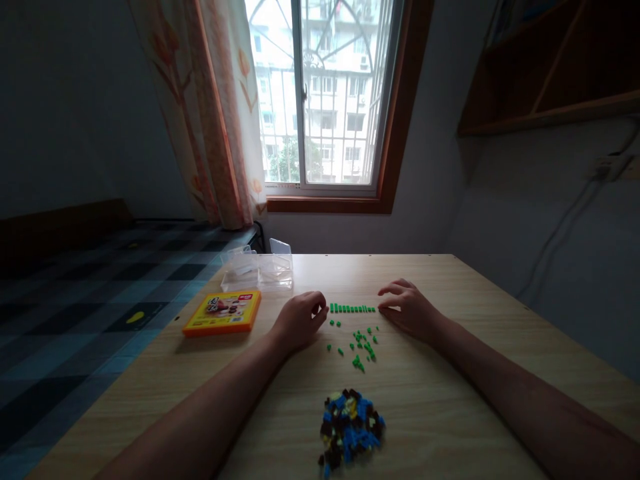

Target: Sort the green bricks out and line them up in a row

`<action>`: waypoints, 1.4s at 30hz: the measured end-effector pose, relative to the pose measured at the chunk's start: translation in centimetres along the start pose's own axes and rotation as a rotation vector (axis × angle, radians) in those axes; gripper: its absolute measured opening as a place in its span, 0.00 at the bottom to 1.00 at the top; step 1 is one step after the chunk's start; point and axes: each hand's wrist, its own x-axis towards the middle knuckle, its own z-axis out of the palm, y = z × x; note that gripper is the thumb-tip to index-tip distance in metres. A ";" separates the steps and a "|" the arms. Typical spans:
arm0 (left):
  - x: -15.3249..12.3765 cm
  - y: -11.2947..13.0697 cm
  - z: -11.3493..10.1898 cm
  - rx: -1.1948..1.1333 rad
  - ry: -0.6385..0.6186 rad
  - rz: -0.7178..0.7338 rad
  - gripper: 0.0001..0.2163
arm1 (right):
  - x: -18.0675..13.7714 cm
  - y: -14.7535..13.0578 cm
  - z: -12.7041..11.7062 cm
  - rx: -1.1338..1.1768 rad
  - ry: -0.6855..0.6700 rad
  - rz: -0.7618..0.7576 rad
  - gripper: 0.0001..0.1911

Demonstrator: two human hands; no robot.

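A row of small green bricks (353, 309) lies lined up on the table between my two hands. At its left end rests my left hand (300, 320), fingers curled and thumb tip near the index finger; anything between them is too small to make out. My right hand (410, 308) is at the row's right end, fingers apart, with one fingertip close to the last brick. Nearer me, loose green bricks (369, 348) are scattered. Closer still is a heap of blue, dark brown and yellow bricks (351, 427).
An orange and yellow box (223, 313) lies left of my left hand. Behind it stand clear plastic containers (275, 272) with raised lids. The wooden table (450, 393) borders a bed with a checked cover (120, 287) on the left. Beyond is a window (335, 100).
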 end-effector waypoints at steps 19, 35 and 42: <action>0.0 0.1 -0.1 0.006 -0.038 -0.020 0.04 | 0.0 0.4 0.8 0.057 -0.049 0.062 0.09; 0.1 0.1 -0.2 -0.003 -0.051 -0.042 0.05 | -0.4 0.9 1.4 0.078 -0.026 0.070 0.10; 0.1 -0.1 -0.2 -0.014 -0.049 -0.050 0.05 | 0.0 -0.1 0.8 0.133 0.054 0.085 0.09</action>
